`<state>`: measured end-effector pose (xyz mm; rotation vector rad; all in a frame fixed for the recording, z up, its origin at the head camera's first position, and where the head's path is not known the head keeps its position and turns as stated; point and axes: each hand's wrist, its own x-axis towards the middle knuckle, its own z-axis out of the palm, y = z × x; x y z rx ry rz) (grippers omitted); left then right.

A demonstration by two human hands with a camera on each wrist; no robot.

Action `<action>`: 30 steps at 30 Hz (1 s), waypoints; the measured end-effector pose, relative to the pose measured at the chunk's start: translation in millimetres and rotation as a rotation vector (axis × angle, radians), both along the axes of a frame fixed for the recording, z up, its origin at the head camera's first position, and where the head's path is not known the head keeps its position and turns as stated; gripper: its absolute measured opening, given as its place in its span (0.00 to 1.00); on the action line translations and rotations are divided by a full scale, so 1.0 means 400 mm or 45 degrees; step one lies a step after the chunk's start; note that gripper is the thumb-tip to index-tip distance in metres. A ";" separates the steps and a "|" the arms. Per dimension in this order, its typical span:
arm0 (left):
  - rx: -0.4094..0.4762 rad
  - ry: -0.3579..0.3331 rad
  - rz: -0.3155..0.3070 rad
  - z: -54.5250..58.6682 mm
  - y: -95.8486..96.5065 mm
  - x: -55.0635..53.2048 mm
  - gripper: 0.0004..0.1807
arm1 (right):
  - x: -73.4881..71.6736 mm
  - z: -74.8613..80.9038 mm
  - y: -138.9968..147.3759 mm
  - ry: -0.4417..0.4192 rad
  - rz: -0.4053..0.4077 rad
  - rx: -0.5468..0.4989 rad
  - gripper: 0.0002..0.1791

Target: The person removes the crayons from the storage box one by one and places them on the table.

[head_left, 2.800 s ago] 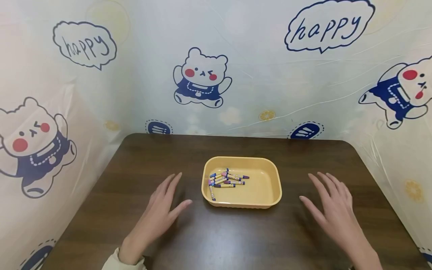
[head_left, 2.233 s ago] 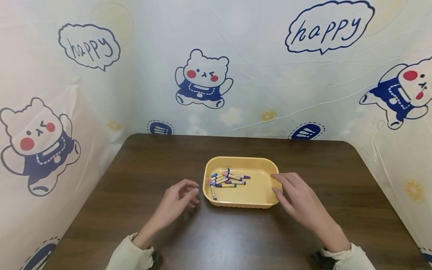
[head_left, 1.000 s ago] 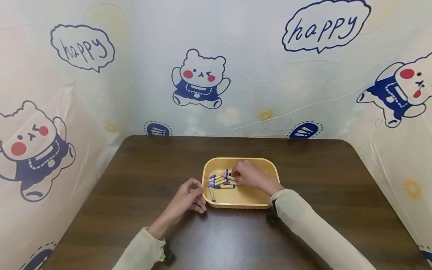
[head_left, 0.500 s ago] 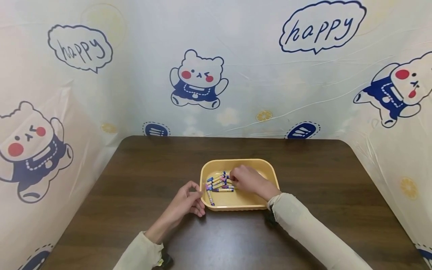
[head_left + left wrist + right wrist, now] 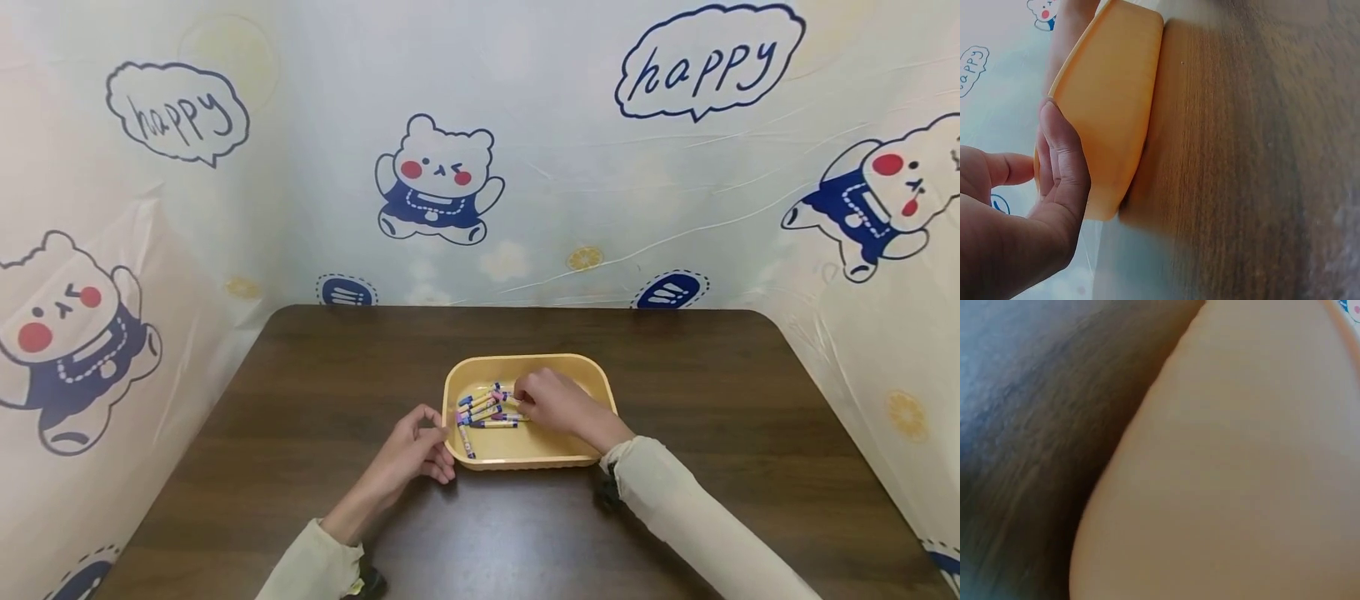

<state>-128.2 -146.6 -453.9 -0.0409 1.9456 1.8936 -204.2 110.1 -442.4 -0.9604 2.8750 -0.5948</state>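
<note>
In the head view, a yellow plastic tray [image 5: 525, 457] holds several crayons [image 5: 483, 408] with yellow wrappers and blue, pink and purple ends, bunched at its left side. My left hand [image 5: 412, 446] holds the tray's left rim; in the left wrist view the thumb [image 5: 1013, 169] meets the rim and the other fingers lie along the outer wall. Inside the tray, my right hand [image 5: 555, 402] has its fingers curled down at the right of the bunch, pinching a crayon [image 5: 511, 400] whose far part is hidden under the hand. The right wrist view shows mostly the tray's outer wall [image 5: 1222, 462], blurred.
The tray stands on a dark brown wooden table [image 5: 337, 358]. A pale curtain [image 5: 540, 167] printed with bears and "happy" bubbles hangs behind and at both sides. The right sleeve [image 5: 675, 492] crosses the tray's near right corner.
Both hands began apart from the tray. The left moved right to its rim; the right reached left into the tray, down to the crayons. Over the last half second both have barely moved.
</note>
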 end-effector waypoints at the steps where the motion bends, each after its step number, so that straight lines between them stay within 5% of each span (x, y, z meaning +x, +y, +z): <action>1: -0.006 0.001 0.003 -0.001 -0.003 0.001 0.09 | 0.004 0.005 0.003 -0.004 -0.007 -0.008 0.06; 13: -0.023 -0.019 0.053 -0.005 -0.012 0.003 0.10 | 0.045 0.071 0.063 0.055 -0.075 -0.115 0.03; 23: -0.015 0.053 0.209 -0.001 -0.006 0.005 0.12 | 0.085 0.109 0.144 0.043 -0.230 -0.265 0.05; 30: 0.008 0.120 0.123 -0.008 -0.024 0.004 0.28 | 0.118 0.105 0.216 0.047 -0.320 -0.324 0.08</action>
